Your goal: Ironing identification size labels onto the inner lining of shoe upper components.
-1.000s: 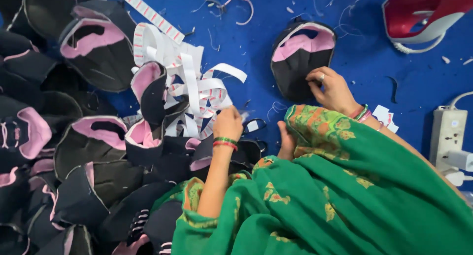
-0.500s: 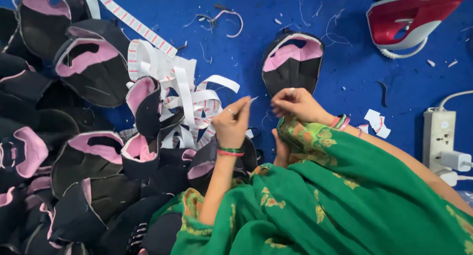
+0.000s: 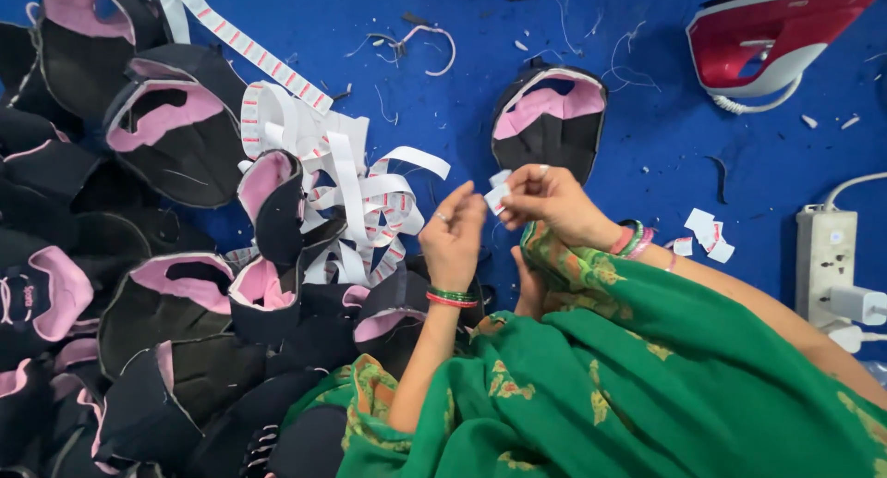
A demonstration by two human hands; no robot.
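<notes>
Mid-frame, right hand (image 3: 552, 199) pinches a small white label (image 3: 497, 198); left hand (image 3: 453, 233) fingers loosely curled beside it, contact unclear. Label tape (image 3: 356, 201) and black-pink uppers (image 3: 176, 145) left on blue bench (image 3: 647, 155).

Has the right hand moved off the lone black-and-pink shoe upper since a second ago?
Yes. The right hand has come off the shoe upper, toward the left hand.

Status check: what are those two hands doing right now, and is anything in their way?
Left hand and right hand raised together, pinching a small white label. Single black-and-pink shoe upper just beyond on blue table. Label ribbon tangle at left, not blocking.
</notes>
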